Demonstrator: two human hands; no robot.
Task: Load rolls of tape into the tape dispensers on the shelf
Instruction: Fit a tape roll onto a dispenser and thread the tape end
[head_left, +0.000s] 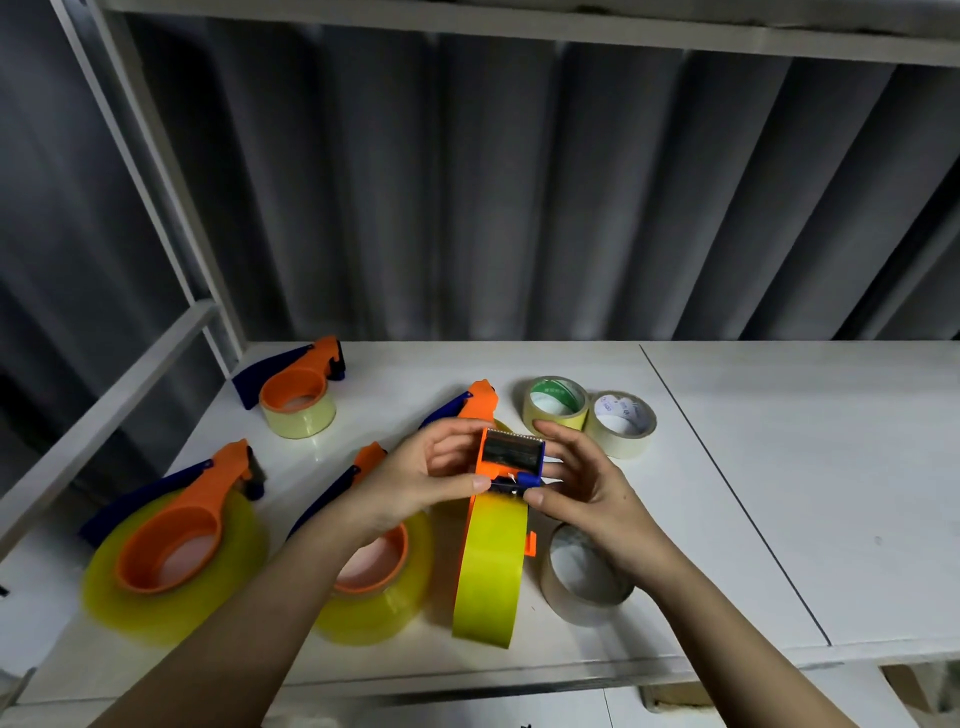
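Pinching the dispenser head from both sides above the shelf, left hand and right hand steady its loaded yellow roll. Fingertips sit near the toothed blade; a slip could nick them or let the tape end stick back onto the roll.

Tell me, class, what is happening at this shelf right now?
A person holds an orange dispenser upright with both hands: the left hand and right hand pinch at its cutter end, above its yellow roll. Three loaded dispensers lie to the left, and three loose rolls, one being the brown roll, wait on the white shelf.
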